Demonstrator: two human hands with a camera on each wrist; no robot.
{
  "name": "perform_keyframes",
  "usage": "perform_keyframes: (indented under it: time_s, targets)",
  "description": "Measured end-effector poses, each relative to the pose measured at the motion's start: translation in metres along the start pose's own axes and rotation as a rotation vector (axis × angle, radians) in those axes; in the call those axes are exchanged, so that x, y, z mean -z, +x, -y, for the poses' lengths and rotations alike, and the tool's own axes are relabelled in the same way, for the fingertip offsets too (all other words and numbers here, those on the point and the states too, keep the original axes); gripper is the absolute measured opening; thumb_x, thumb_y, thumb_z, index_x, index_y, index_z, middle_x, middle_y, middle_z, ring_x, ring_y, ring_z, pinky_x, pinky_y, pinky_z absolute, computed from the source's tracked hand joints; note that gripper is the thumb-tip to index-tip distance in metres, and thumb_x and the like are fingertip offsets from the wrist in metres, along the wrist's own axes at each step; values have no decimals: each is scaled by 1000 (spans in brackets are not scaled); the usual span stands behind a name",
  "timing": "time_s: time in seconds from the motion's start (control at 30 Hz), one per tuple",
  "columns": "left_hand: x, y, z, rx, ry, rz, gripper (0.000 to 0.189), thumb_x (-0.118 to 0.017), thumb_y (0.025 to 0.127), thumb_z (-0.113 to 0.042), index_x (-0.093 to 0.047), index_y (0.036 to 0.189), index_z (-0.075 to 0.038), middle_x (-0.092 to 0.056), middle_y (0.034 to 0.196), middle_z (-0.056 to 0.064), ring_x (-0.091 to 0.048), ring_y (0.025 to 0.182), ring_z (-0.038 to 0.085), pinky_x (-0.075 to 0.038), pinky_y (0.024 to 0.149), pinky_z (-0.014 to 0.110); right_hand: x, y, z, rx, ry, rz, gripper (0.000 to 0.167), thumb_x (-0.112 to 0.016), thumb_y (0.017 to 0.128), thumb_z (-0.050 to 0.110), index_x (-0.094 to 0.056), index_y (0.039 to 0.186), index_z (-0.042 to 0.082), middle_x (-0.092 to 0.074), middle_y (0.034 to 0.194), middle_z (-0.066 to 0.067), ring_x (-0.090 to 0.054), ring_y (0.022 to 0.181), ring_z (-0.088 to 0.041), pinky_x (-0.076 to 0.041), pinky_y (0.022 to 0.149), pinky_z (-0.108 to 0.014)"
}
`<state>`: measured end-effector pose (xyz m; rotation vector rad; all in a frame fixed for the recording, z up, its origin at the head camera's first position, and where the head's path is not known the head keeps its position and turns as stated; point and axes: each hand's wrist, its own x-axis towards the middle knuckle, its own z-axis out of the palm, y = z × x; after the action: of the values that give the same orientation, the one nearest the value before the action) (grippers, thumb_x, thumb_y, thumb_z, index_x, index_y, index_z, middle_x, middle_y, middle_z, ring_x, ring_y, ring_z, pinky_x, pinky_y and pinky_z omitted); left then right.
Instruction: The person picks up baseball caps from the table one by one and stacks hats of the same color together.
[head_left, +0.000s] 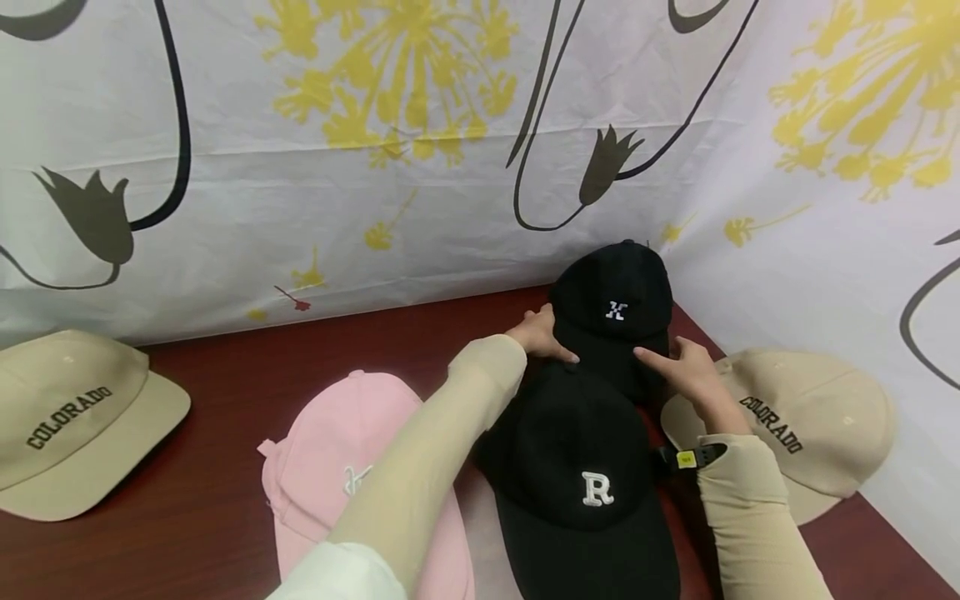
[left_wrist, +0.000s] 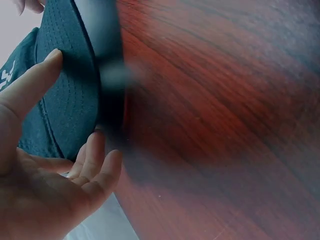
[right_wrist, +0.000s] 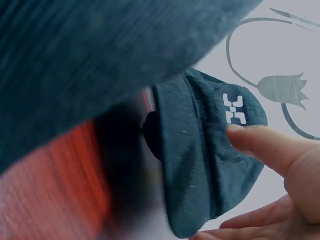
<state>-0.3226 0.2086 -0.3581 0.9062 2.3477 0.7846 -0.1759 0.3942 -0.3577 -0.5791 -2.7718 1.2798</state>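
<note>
A small black cap (head_left: 617,310) with a white emblem sits in the back right corner, brim toward me. My left hand (head_left: 542,333) holds its left side, thumb over the brim and fingers at the edge, as the left wrist view shows. At the cap's right, my right hand (head_left: 692,371) has its thumb over the front and its fingers around the far side; their tips are partly hidden. Directly in front, a larger black cap (head_left: 577,450) with a white R overlaps the small cap's brim from this viewpoint. Its dark brim (right_wrist: 90,55) fills the right wrist view's upper left.
A pink cap (head_left: 352,450) lies under my left forearm. Beige COLORADO caps stand at the far left (head_left: 75,417) and at the right (head_left: 810,417), beside my right wrist. Patterned white cloth (head_left: 315,200) bounds the dark red wooden table (head_left: 217,467) behind and right.
</note>
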Motion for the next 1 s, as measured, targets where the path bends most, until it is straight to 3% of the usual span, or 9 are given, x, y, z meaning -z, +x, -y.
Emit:
perform_keyframes:
  time_s: [0.2, 0.5, 0.73, 1.0]
  targets:
    - [2, 0, -2, -38, -66, -57, 98, -73, 79, -30, -7, 147, -6, -14, 150, 12, -12, 137, 25, -23, 105, 38, 3, -1, 1, 14, 71, -69, 88, -49, 92, 43, -2, 141, -12, -13, 140, -39, -17, 129, -48, -23, 101, -55]
    - [10, -2, -9, -74, -108, -97, 101, -75, 77, -28, -6, 147, -7, -15, 149, 13, -18, 135, 24, -28, 103, 36, 2, 0, 1, 79, 114, -190, 81, -55, 91, 34, -10, 143, -8, -28, 136, -36, -30, 124, -47, -29, 97, -54]
    - [22, -5, -17, -112, -45, -146, 102, -75, 76, -30, -7, 147, -4, -18, 148, 14, -22, 132, 24, -30, 102, 33, 3, 2, 3, 103, 146, -267, 81, -57, 89, 34, -11, 145, -3, -32, 134, -36, -33, 122, -45, -31, 95, -53]
    - [34, -11, -24, -129, -24, -178, 104, -76, 75, -31, -5, 146, -4, -20, 146, 16, -25, 131, 22, -31, 101, 31, 6, 4, 10, 123, 187, -305, 80, -57, 89, 36, -11, 146, 2, -23, 143, -27, -31, 125, -44, -30, 96, -54]
